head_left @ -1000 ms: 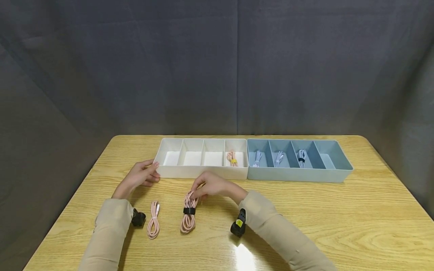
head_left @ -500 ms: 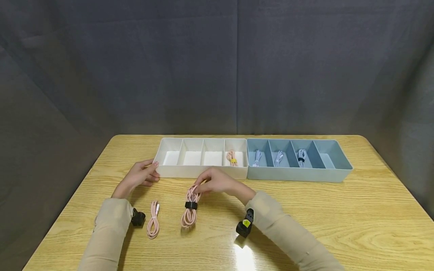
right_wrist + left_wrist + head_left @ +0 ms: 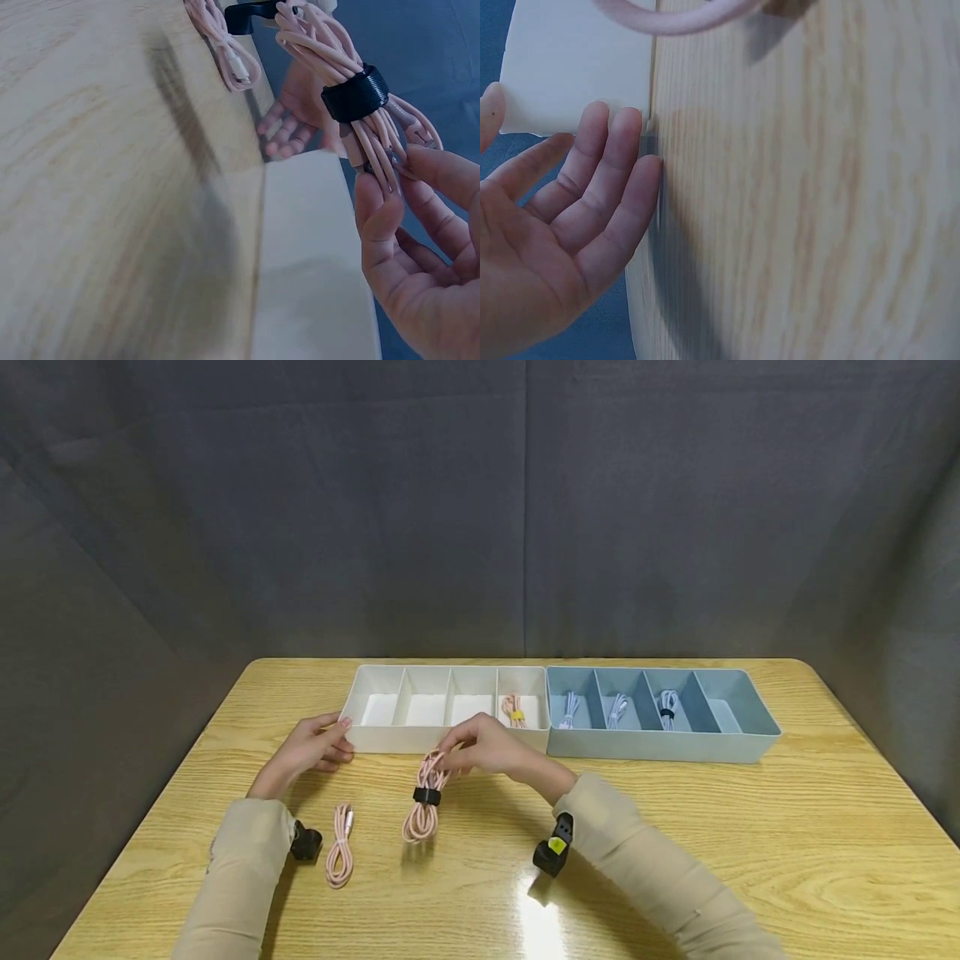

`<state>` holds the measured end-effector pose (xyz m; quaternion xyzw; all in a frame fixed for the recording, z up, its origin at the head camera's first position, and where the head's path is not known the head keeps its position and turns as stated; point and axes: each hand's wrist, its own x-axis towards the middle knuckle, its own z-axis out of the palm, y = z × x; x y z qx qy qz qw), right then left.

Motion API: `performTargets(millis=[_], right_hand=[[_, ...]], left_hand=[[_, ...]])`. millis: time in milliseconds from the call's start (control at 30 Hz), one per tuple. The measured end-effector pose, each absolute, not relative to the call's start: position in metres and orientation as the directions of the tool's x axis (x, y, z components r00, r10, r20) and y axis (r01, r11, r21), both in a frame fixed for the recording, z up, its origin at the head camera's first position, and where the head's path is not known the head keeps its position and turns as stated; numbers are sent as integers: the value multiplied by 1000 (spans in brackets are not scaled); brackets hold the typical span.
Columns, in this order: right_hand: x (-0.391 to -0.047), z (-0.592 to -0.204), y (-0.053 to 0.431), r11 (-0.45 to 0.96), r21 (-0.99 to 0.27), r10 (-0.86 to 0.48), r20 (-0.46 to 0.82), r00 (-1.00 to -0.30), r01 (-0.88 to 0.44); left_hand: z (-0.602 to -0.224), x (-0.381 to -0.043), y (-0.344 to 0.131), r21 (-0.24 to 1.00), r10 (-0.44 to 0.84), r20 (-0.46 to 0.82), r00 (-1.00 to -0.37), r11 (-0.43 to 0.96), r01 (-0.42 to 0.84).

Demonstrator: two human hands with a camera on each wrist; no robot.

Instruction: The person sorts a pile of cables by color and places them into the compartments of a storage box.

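Note:
My right hand (image 3: pixel 483 745) pinches the upper end of a coiled pink charging cable (image 3: pixel 422 820), bundled with a black strap. The coil hangs tilted above the table, its shadow below it. In the right wrist view, fingertips and thumb grip the loops by the connectors, below the black strap (image 3: pixel 355 94). My left hand (image 3: pixel 306 748) rests its fingers, loosely bent, against the left end of the white divided box (image 3: pixel 442 742). A second, thinner pink cable (image 3: pixel 340 852) with a white connector lies coiled on the table between my arms.
A pink cable with a yellow tie (image 3: pixel 514 712) lies in the white box's rightmost compartment. Against that box stands a blue divided box (image 3: pixel 660 747) holding pale cables (image 3: pixel 617 712) in its three left compartments. A dark curtain (image 3: pixel 480 510) hangs behind the wooden table (image 3: pixel 750 843).
My right hand has raised the black-strapped pink cable off the table and moved it slightly right and toward the white box. My left hand has stayed at the box's end.

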<state>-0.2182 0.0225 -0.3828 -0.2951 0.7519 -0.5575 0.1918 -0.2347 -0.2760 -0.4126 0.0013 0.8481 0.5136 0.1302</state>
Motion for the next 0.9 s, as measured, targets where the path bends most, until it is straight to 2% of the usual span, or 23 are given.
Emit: performTargets(millis=[600, 900], right_hand=[[-235, -360, 40, 229, -948, -576, 52, -816, -221], [-249, -354, 51, 242, -955, -458, 43, -888, -171]], left_hand=[[-413, -235, -276, 875, 147, -205, -968, 470, -114], [-413, -234, -275, 874, 144, -205, -968, 471, -115]])
